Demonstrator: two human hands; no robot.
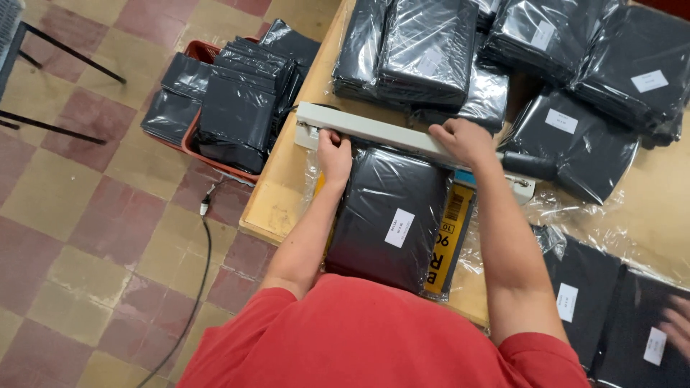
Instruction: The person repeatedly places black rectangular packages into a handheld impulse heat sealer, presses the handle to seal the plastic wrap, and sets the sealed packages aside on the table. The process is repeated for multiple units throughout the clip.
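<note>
The dark bagged packet [388, 215] lies lengthwise toward the person, its far end under the sealer bar [374, 129]; the left hand [335, 154] pinches the bag's corner while the right hand [466, 141] grips and presses the bar.

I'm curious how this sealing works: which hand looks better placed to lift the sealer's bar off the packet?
Probably the right hand: it already grips the sealer bar from above, while the left hand holds the dark packet.

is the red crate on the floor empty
No, the red plastic crate on the tiled floor is piled with flat black plastic-wrapped packs.
</note>
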